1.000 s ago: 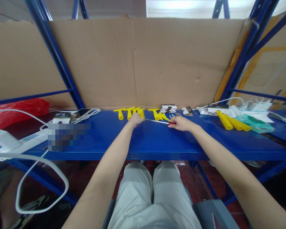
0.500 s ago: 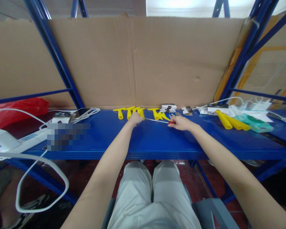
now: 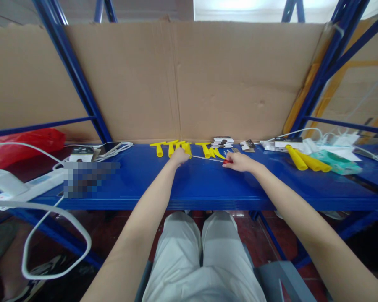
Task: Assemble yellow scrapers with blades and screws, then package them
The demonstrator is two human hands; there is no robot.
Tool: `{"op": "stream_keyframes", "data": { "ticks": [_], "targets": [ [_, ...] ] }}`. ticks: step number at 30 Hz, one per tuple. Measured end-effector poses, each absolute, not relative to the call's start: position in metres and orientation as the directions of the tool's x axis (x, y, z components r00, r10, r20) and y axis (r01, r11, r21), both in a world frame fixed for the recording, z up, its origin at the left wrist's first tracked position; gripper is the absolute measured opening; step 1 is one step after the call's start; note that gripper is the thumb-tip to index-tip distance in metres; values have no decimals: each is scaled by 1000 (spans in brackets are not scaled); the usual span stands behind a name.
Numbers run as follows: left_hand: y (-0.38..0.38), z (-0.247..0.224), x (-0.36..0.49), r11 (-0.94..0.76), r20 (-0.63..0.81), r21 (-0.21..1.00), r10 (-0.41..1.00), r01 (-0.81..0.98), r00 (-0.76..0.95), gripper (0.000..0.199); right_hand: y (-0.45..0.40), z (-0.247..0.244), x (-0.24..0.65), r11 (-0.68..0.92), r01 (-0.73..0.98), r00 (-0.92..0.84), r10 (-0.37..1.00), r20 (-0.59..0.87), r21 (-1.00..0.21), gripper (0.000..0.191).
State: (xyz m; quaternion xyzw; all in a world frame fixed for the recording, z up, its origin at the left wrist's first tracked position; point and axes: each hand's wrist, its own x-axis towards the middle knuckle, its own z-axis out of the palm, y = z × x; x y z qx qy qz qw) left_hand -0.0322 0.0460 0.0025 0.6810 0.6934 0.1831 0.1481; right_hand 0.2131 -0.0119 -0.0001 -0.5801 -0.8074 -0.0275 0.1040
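In my right hand [image 3: 238,162] is a screwdriver [image 3: 227,161], gripped by its red handle. Its long thin metal shaft points left toward my left hand [image 3: 180,157]. That hand is closed around a yellow plastic piece [image 3: 187,148], and the shaft's tip meets the piece or lies right beside it; I cannot tell which. Left of it stand several yellow T-shaped pieces [image 3: 159,150] with hollow round ends. Between my hands, behind the shaft, are another yellow T-shaped piece [image 3: 204,149] and a slimmer yellow part [image 3: 219,154].
A stack of black-and-white packs [image 3: 223,142] and a small card [image 3: 247,145] lie at the back of the blue table [image 3: 214,184]. Yellow tubes [image 3: 307,160] and green plastic wrapping [image 3: 340,162] lie right. A white power strip [image 3: 39,184] with cables lies left. Cardboard [image 3: 227,79] closes off the back.
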Motion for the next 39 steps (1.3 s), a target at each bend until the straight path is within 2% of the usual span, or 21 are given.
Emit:
{"op": "stream_keyframes", "data": {
  "ticks": [5, 9, 14, 18, 22, 25, 27, 30, 35, 39],
  "targets": [
    [47, 2, -32, -8, 44, 437, 999, 899, -12, 25, -11, 1, 214, 366, 924, -347, 924, 159, -110, 25],
    [48, 1, -33, -10, 51, 446, 999, 895, -14, 28, -9, -3, 215, 335, 932, -298, 926, 231, -139, 19],
    [48, 2, -32, -5, 38, 455, 999, 891, -14, 28, -10, -4, 215, 320, 945, -291, 921, 260, -74, 16],
    [47, 2, -32, -15, 47, 453, 999, 891, -8, 27, -12, 0, 214, 321, 946, -304, 929, 211, -51, 16],
    [45, 3, -32, -14, 48, 454, 999, 891, -8, 25, -12, 1, 214, 360, 928, -340, 925, 170, -101, 18],
    [44, 4, -32, -11, 41, 449, 999, 894, -8, 25, -10, -2, 215, 364, 922, -335, 921, 200, -130, 14],
    [44, 4, -31, -2, 38, 447, 999, 895, -16, 26, -10, -4, 215, 350, 928, -315, 920, 235, -126, 20],
    [47, 3, -32, -6, 43, 449, 999, 893, -15, 27, -10, -4, 216, 348, 932, -311, 913, 264, -105, 17],
    [49, 0, -33, -14, 41, 456, 999, 890, -5, 26, -10, -2, 218, 402, 910, -373, 901, 223, -100, 16],
    [49, 1, -32, -9, 40, 456, 999, 890, -11, 25, -8, -4, 218, 420, 892, -377, 895, 237, -167, 13]
  ]
}}
